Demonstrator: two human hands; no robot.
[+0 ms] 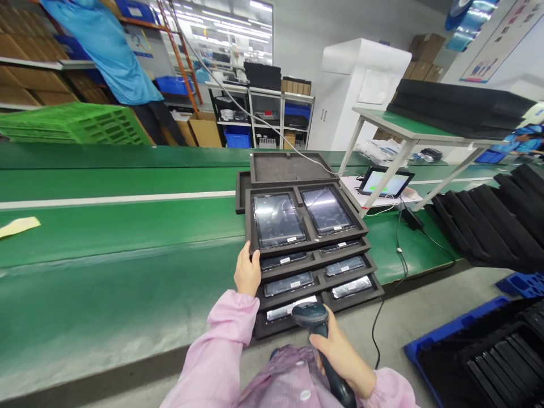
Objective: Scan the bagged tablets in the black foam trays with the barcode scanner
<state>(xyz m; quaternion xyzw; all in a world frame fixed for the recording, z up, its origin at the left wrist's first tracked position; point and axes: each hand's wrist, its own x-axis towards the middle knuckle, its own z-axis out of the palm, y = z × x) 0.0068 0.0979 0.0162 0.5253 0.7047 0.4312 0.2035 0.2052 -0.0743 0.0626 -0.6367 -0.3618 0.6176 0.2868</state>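
A dark scanner [309, 313] is nearest, at 5 o'clock, and the right hand [343, 354] is wrapped around its handle. The left hand [247, 274], near 7 o'clock, touches the near left corner of the top tray [306, 220]; I can't tell how tightly it grips. That black tray is near the middle, on a pile of trays set out like stairs on the green surface [106, 294]. Two flat tablets [278, 220] lie in it side by side, each with a little white label [292, 239]. A lit screen [397, 185] stands at 3 o'clock. I think this is the label-scanning step. The next move seems to call for pointing the scanner's nose at one label, with the tray held steady.
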